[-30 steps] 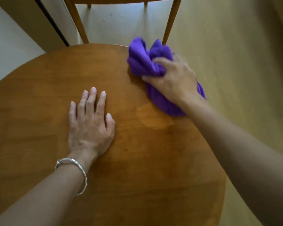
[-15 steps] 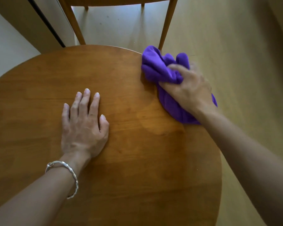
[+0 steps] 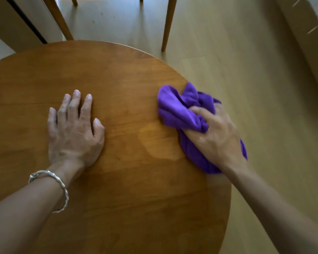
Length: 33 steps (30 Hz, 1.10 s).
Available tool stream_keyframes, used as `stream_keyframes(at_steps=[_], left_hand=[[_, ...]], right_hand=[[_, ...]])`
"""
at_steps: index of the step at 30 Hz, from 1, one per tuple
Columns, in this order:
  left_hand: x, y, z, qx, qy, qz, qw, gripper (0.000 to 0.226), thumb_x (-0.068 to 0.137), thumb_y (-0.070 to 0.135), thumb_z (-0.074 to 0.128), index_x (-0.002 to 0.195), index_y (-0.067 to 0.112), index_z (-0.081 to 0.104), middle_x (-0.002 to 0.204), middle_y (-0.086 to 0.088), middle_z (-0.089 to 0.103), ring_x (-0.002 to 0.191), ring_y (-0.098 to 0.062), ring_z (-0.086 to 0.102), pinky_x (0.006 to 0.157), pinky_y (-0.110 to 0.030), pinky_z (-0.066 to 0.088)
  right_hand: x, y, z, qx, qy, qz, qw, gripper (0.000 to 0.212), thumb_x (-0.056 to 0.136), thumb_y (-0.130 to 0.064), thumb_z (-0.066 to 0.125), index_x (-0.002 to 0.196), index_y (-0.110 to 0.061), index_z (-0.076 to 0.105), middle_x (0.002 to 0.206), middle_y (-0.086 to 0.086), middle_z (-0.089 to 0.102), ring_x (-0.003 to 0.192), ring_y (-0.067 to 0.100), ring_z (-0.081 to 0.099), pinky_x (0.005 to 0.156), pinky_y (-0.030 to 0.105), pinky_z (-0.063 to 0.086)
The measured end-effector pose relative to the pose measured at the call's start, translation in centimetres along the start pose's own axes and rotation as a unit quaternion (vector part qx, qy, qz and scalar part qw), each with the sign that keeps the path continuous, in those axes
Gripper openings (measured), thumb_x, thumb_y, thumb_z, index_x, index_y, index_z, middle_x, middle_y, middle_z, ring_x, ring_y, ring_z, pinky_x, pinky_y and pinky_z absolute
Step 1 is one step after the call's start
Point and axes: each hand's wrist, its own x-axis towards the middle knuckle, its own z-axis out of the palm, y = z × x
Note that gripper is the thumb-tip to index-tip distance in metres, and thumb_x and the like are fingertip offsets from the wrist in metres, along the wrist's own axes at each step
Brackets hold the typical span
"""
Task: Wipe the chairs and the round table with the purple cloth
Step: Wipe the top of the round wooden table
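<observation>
Chair (image 3: 169, 22): legs only, seat cut off at the top edge.
Purple cloth (image 3: 174, 109): bunched at the right rim of the table (image 3: 117, 198), partly hidden under the gripping right hand (image 3: 215, 136); long axis runs far-left to near-right, overhanging the rim.
Left hand (image 3: 73, 132): flat on the table, fingers straight, well apart from the cloth.
Bracelet (image 3: 62, 186): on the left wrist.

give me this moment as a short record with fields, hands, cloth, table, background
left: left hand lies flat on the round table, fingers straight, holding nothing
right: right hand has the purple cloth in its grip at the table's right edge
cloth state: bunched, on the tabletop, part of it past the rim
wrist: silver bracelet on the left wrist
background: wooden chair legs beyond the table, on a pale wood floor
</observation>
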Motion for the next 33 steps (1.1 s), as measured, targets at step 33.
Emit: stream_keyframes(at_steps=[33], left_hand=[[-18.1,2.3,-3.5,-0.152,-0.098,0.139,0.974,0.060,0.091,0.046,0.010,0.144,0.018,0.006,0.151,0.011,0.006,0.141,-0.003,0.002,0.116,-0.038,0.006]], right_hand=[[-24.9,-6.3,0.8,-0.037,-0.062,-0.089,0.993,0.041,0.072,-0.050,0.058,0.106,-0.028,0.067,0.113,0.008,0.063,0.100,0.036,0.061,0.086,0.049,0.049]])
